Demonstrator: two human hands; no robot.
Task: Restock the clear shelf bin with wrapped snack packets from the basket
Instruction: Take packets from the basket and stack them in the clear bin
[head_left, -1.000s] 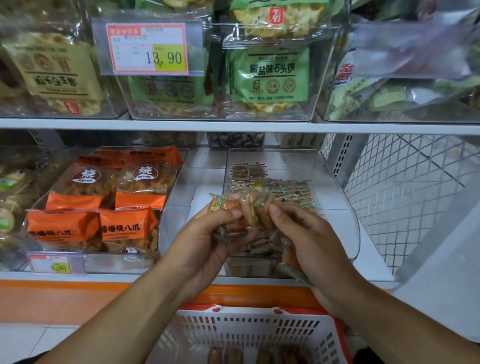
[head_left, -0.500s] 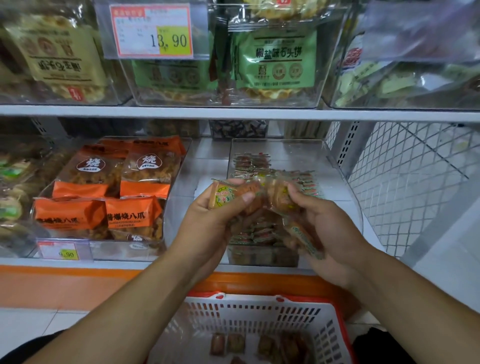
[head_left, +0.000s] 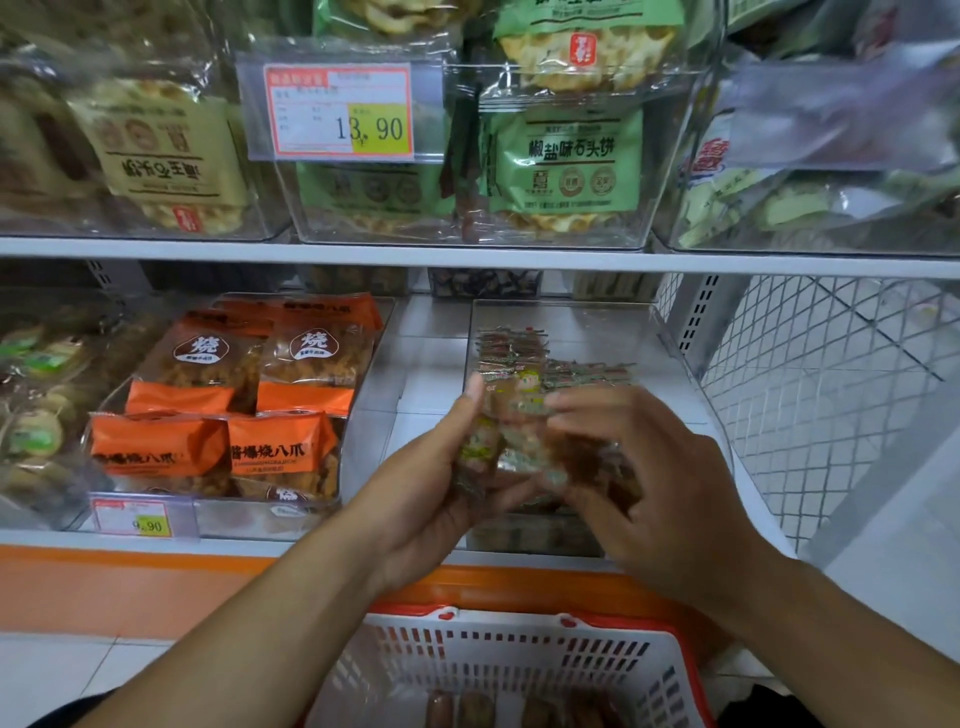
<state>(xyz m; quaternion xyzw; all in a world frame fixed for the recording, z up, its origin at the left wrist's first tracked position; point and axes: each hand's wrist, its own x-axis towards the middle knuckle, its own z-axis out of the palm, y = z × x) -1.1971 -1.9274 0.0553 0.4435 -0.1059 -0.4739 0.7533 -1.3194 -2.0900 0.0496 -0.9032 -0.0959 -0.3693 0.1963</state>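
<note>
A bunch of small wrapped snack packets (head_left: 511, 447) is held between both hands just over the front of the clear shelf bin (head_left: 670, 343). My left hand (head_left: 431, 483) grips the bunch from the left, thumb up. My right hand (head_left: 660, 493) covers it from the right with fingers curled on the packets; it is blurred. More packets (head_left: 524, 353) lie in rows inside the bin. Below, the white basket (head_left: 519, 660) with a red rim holds a few brown packets (head_left: 478, 709).
A clear bin of orange snack bags (head_left: 223, 405) stands left of the target bin. The upper shelf (head_left: 467, 257) carries bins of green and beige biscuit packs with a price tag (head_left: 337, 111). A white wire mesh panel (head_left: 821, 384) closes the right side.
The hands and the bunch have stayed over the bin's front; my right hand shifted over the packets and is now blurred. The camera tilted slightly, bringing the basket lower in view.
</note>
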